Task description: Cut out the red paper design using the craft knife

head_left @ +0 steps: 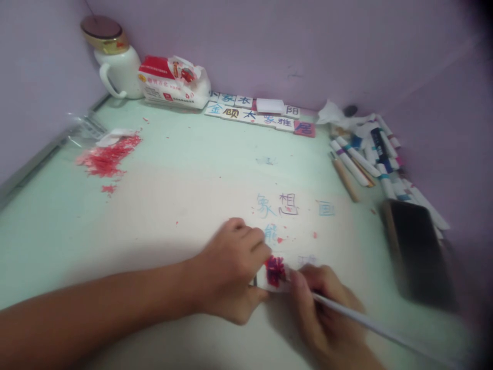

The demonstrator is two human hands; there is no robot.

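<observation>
My left hand [241, 267] is closed on the left edge of a small white block [276, 275] and presses it to the tabletop. The block's top bears a red patch with dark purple strokes. In my right hand [327, 308] is a long, thin, pale-handled tool [358, 314], gripped like a pen and slanting toward the lower right. Its tip is at the block's right side, partly hidden by my fingers, so I cannot tell its exact kind. Red crumbs and blue and purple handwritten characters [288, 204] lie just beyond the block.
A phone [418, 252] and a pile of markers [352, 162] lie at the right. Red shavings [108, 159] are heaped at the left. Along the wall stand a white lidded mug [121, 69], a tissue pack [173, 85] and rows of lettered tiles [250, 115].
</observation>
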